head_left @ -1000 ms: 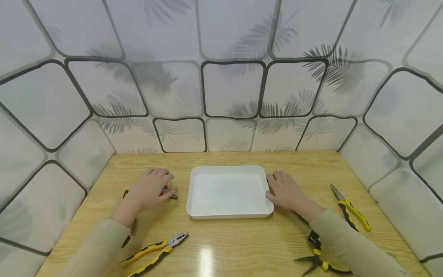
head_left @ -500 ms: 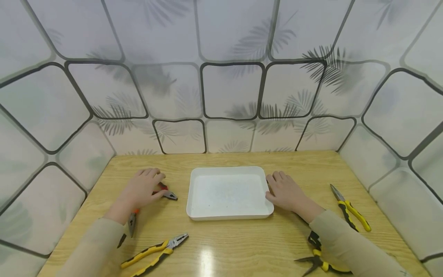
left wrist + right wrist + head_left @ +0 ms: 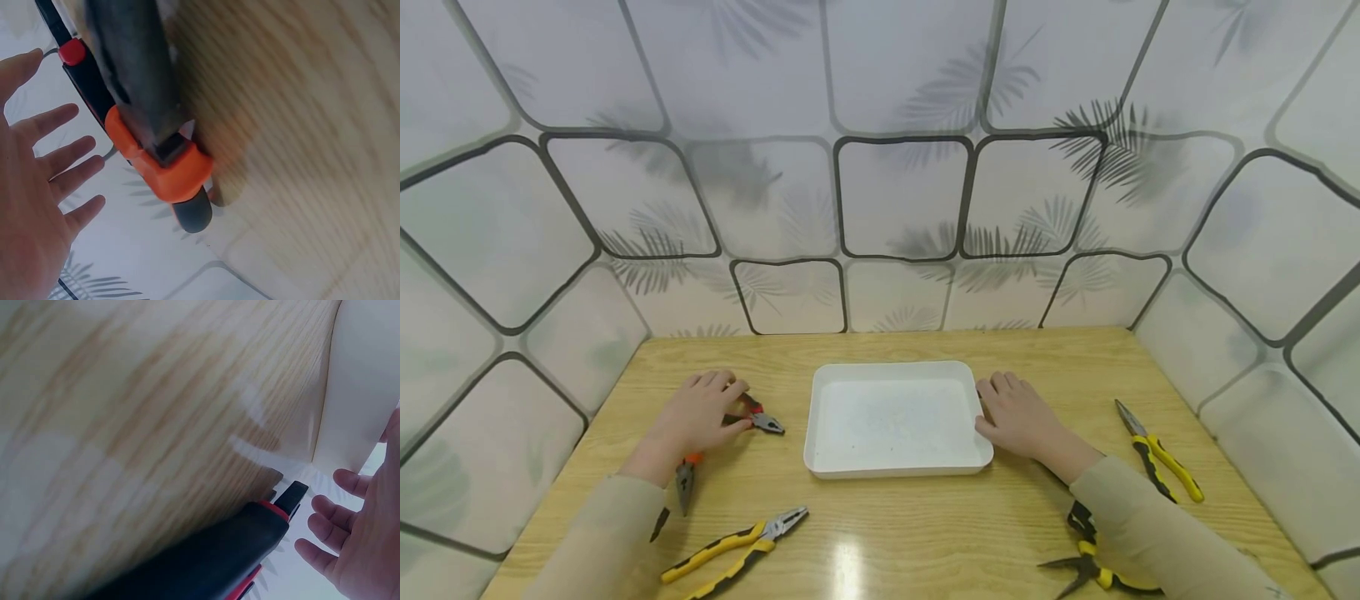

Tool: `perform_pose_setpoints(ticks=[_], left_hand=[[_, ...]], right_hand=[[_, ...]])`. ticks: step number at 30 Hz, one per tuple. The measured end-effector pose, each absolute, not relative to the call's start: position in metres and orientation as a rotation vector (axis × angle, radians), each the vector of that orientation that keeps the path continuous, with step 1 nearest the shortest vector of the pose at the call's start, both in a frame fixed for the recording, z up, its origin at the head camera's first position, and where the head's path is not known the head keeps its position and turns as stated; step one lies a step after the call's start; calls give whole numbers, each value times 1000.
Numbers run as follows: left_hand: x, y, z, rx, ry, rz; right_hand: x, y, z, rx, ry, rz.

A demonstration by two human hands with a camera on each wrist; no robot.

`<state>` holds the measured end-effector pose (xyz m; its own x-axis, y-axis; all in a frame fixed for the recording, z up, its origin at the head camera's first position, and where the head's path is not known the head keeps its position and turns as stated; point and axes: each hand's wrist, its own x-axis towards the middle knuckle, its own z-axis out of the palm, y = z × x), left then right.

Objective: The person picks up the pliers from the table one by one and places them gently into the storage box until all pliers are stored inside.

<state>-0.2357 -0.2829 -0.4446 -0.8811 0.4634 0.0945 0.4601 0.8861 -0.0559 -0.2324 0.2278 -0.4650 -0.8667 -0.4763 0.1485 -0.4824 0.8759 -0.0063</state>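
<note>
My left hand [image 3: 692, 414] hovers with loosely spread fingers beside pliers with red-and-black handles [image 3: 767, 422], at the left of the table. Its fingers hold nothing in the left wrist view. Under that wrist lie long-nose pliers with orange on the handles [image 3: 685, 485], large and close in the left wrist view. My right hand [image 3: 1017, 417] is at the right end of a shallow white tray [image 3: 895, 425], fingers relaxed by the rim; whether they touch it is unclear. Below that hand, the right wrist view has a black-and-red-handled tool [image 3: 250, 534], mostly hidden from the head view.
Yellow-and-black combination pliers [image 3: 778, 525] lie at the front left. Yellow-handled long-nose pliers [image 3: 1142, 437] lie at far right. More yellow pliers [image 3: 1082, 571] and a black item [image 3: 1081, 521] are partly under the right sleeve. Patterned walls [image 3: 898, 200] enclose the wooden table [image 3: 880, 533].
My left hand has drawn back to the left, uncovering more of the red-and-black pliers and the orange-handled pliers. My right hand and the tray stay practically in place.
</note>
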Motion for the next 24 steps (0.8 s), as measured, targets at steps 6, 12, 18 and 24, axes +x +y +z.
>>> perform_pose_setpoints(ticks=[6, 12, 18, 24], left_hand=[[-237, -287, -452, -711, -2954, 55], [-240, -290, -456, -703, -2957, 51], [-241, -291, -458, -722, -2957, 48], [-243, -292, -461, -734, -2962, 27]], right_hand=[[-233, 228, -466, 747, -2909, 63], [-233, 228, -466, 739, -2915, 65], [-233, 228, -466, 738, -2912, 65], [-234, 228, -467, 739, -2907, 56]])
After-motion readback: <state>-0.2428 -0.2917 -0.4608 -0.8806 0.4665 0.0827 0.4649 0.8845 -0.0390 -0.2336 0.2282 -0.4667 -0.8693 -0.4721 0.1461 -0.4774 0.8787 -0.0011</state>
